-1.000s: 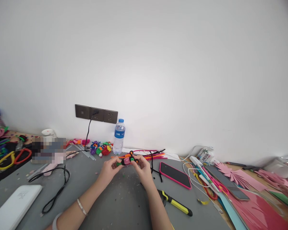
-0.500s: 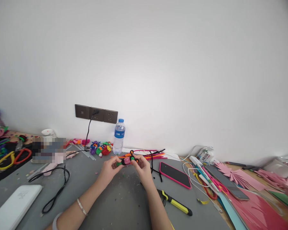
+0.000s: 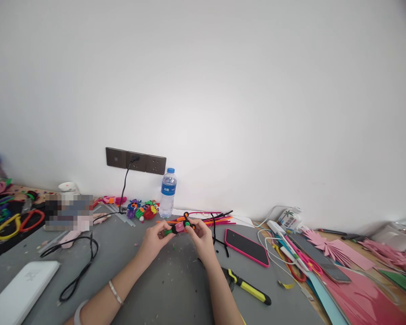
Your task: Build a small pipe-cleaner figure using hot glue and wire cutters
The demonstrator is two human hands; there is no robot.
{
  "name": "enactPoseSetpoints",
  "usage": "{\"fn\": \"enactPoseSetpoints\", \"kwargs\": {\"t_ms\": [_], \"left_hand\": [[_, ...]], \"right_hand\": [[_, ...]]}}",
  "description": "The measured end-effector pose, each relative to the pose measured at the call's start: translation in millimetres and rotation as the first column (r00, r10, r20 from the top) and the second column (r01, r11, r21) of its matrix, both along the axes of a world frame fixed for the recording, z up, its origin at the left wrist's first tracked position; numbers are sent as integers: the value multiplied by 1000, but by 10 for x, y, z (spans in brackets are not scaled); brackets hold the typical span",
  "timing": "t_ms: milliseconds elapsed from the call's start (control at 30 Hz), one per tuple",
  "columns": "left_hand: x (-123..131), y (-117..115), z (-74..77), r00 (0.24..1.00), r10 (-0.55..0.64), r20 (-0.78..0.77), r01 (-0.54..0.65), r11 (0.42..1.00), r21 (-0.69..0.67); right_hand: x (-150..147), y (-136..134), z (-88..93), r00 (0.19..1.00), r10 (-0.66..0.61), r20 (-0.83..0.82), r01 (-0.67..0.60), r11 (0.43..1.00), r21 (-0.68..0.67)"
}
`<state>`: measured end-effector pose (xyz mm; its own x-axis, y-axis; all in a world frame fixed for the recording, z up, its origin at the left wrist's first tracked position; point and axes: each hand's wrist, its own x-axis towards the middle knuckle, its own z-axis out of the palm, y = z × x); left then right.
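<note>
Centrally, a small pink, green and black fuzzy piece sits pinched between closed-in fingertips, left hand at its green end, right hand opposite. Beyond the fingers lie orange-and-pink fuzzy stems, leftward a clear plastic bottle; nearer, the right forearm partly hides a yellow-and-black-handled tool.

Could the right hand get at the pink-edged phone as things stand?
Probably yes: the right hand is near the phone, with only thin black strips between, though it holds the fuzzy craft piece.
</note>
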<state>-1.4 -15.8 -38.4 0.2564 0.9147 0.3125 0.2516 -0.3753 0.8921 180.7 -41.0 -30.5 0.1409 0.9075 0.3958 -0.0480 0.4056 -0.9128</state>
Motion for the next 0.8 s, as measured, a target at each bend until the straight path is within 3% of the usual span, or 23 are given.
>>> {"fn": "enactPoseSetpoints", "kwargs": {"t_ms": [800], "left_hand": [[8, -7, 4, 1000, 0, -10, 0, 1000, 10]], "right_hand": [[-3, -17, 36, 1000, -1, -1, 1, 1000, -9]]}}
